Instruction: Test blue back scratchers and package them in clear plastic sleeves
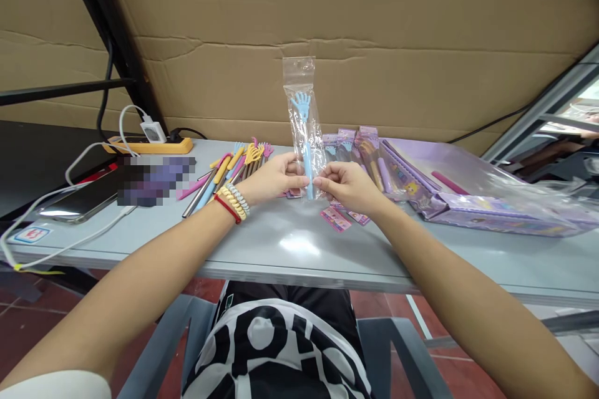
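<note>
A light blue back scratcher (302, 109) with a hand-shaped end stands upright inside a clear plastic bag (299, 72). My left hand (281, 176) pinches the lower left side of the bag around the handle. On the opposite edge, my right hand (349, 186) grips the bag's lower right side between thumb and fingers. To the left lies a pile of loose back scratchers (229, 169) in yellow, blue and pink. Behind my right hand are bagged back scratchers (369, 153) with printed cards. Small pink printed cards (336, 219) lie below that hand.
A purple box (449, 209) with clear plastic wrap on it stands at the right. On the left are a phone (75, 202), white cables (88, 238) and an orange power strip (175, 146). Cardboard (374, 43) rises behind the grey table (262, 255).
</note>
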`<state>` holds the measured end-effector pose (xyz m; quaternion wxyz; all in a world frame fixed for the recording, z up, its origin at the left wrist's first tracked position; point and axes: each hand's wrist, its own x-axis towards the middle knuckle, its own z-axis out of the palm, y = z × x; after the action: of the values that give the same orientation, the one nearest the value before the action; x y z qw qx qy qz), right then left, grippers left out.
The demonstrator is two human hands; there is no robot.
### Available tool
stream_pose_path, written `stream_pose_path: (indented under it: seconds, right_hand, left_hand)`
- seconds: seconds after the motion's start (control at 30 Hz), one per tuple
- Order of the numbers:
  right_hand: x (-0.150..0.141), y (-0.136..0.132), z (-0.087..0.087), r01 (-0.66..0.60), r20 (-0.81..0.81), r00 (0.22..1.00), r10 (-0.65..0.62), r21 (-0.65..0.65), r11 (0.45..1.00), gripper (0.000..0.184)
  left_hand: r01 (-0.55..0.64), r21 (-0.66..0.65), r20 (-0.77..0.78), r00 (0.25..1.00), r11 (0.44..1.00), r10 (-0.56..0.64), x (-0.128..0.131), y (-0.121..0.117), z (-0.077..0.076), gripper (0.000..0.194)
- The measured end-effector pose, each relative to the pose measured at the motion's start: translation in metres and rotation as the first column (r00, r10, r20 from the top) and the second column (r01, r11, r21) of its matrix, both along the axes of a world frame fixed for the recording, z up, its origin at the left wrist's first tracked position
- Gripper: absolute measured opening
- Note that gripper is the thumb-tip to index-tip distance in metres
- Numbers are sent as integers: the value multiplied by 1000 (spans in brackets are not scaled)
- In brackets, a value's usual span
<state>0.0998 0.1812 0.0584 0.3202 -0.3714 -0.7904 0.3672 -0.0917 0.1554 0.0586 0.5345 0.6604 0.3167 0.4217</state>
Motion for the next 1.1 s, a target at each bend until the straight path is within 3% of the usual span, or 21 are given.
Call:
stream_pose_path:
  seconds: [0.33,0.53,0.73,0.93,1.1]
  right_hand:
    - [-4,-3,-2,18,45,999,-19,15,1000,35]
    - [-2,-3,-1,-8,4,1000,8,-67,998,45]
    - [0,0,-2,-91,-11,996,91,-168,982,54]
    - [3,-1,1,-231,-32,972,232,-275,933,57]
    - [4,-3,4,-275,20,955,295,-301,913,56]
  left_hand:
    - [-41,-16,-90,995,999,39,1,0,-6,56]
    - [-63,-54,-24,998,997,62,2,-1,-2,51]
    - [-108,-71,-98,990,992,101,0,-4,3,39]
    - [-34,-52,-66,997,998,31,-1,-7,4,42]
    - [63,-21,-62,996,998,-65,-3,-3,-1,48]
